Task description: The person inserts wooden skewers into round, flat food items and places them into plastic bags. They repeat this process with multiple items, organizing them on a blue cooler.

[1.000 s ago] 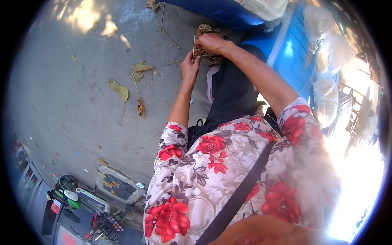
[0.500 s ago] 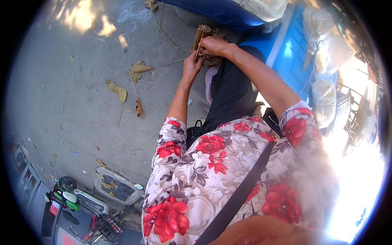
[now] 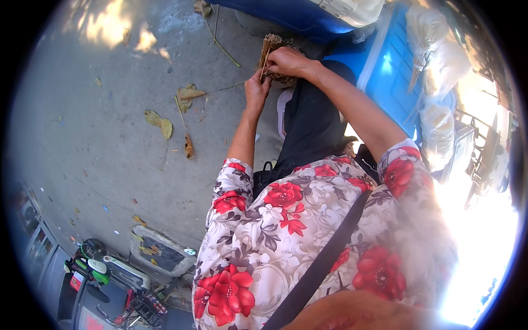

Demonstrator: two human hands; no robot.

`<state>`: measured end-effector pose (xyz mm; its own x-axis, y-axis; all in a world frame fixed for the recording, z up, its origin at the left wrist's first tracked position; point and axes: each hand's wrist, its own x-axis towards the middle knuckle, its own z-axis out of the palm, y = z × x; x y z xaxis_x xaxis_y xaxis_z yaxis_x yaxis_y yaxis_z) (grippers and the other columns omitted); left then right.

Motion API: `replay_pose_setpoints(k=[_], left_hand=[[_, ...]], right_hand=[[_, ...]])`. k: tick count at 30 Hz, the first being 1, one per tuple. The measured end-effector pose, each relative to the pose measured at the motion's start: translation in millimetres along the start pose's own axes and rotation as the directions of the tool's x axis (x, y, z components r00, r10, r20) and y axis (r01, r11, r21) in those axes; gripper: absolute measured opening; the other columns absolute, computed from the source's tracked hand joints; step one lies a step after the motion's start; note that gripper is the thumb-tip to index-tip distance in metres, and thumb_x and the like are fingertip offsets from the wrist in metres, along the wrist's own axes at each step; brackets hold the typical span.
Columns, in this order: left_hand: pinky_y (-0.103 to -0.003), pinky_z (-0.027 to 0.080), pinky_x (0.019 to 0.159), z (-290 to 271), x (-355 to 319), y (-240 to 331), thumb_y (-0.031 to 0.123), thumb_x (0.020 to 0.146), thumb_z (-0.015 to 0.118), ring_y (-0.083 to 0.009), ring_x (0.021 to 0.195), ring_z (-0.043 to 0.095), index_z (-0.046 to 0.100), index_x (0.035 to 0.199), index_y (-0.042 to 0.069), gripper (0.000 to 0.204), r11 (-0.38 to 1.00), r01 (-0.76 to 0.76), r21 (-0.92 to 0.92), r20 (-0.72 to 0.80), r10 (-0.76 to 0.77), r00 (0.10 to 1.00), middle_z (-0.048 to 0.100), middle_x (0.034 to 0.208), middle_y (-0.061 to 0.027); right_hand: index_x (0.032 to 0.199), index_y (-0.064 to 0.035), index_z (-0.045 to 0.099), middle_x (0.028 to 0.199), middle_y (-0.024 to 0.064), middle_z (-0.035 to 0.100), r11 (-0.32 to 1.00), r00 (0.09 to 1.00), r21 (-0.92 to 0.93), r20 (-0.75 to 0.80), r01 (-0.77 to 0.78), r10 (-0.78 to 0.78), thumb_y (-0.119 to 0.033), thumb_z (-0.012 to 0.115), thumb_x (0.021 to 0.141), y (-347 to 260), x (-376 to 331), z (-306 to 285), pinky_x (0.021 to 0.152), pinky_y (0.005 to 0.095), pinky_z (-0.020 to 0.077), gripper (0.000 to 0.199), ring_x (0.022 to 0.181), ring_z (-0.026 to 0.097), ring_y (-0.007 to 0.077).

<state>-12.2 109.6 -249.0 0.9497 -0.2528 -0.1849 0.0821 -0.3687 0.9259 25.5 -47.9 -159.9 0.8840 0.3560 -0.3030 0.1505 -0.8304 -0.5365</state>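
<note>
A bundle of thin brown sticks (image 3: 269, 45) is at the top middle, beyond my knee, its cut ends facing away from me. My right hand (image 3: 285, 61) lies over the bundle from the right, its fingers curled onto the sticks. Just below and to the left, my left hand (image 3: 257, 91) is closed, thumb and fingers pinching at the near end of a thin stick along the bundle's left side. The two hands nearly touch. Part of the bundle is hidden under my right hand, and the fingertips are too small to make out fully.
Blue plastic bins (image 3: 385, 71) stand to the right, with clear bags (image 3: 437, 132) hanging beside them. A blue and white box (image 3: 308, 16) is ahead. Dry leaves (image 3: 159, 122) lie on the grey concrete ground (image 3: 110, 165). A green scooter (image 3: 96, 269) is at the lower left.
Both hands stay at the bundle with almost the same grip. My right hand has shifted slightly left and down. The view has tilted a little.
</note>
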Motion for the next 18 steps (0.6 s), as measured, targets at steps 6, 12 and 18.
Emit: replay_pose_setpoints(k=[6, 12, 18], left_hand=[[-0.039, 0.049, 0.060, -5.1, 5.4, 0.8, 0.019, 0.079, 0.061, -0.0317, 0.067, 0.064, 0.066, 0.099, 0.009, 0.023, 0.995, -0.040, 0.086, -0.072, 0.047, 0.996, 0.063, 0.072, -0.0177], [-0.038, 0.050, 0.060, -9.2, 13.4, 4.1, 0.019, 0.080, 0.060, -0.0295, 0.066, 0.065, 0.066, 0.096, 0.008, 0.021, 0.985, -0.104, 0.135, -0.014, 0.106, 0.994, 0.065, 0.070, -0.0150], [-0.035, 0.050, 0.060, -15.3, 12.5, -3.4, 0.017, 0.082, 0.058, -0.0266, 0.064, 0.066, 0.067, 0.094, 0.008, 0.017, 0.983, -0.149, 0.104, -0.066, 0.157, 0.985, 0.066, 0.068, -0.0108]], right_hand=[[0.084, 0.0007, 0.059, 0.066, 0.0103, 0.062, 0.829, 0.972, 0.511, 0.158, -0.229, 0.172, -0.011, 0.054, 0.079, -24.2, -16.5, -17.3, 0.054, 0.0300, 0.0510, 0.014, 0.058, 0.063, 0.0160], [0.086, 0.0007, 0.059, 0.067, 0.0100, 0.063, 0.772, 0.984, 0.613, 0.154, -0.170, 0.095, -0.013, 0.055, 0.079, -18.4, -13.9, -14.7, 0.054, 0.0282, 0.0500, 0.016, 0.058, 0.063, 0.0151], [0.087, -0.0046, 0.062, 0.077, 0.0106, 0.065, 0.990, 0.991, -0.054, -0.029, -0.132, 0.130, -0.016, 0.060, 0.079, 2.8, -18.9, -36.8, 0.064, 0.0382, 0.0492, 0.014, 0.066, 0.065, 0.0258]])
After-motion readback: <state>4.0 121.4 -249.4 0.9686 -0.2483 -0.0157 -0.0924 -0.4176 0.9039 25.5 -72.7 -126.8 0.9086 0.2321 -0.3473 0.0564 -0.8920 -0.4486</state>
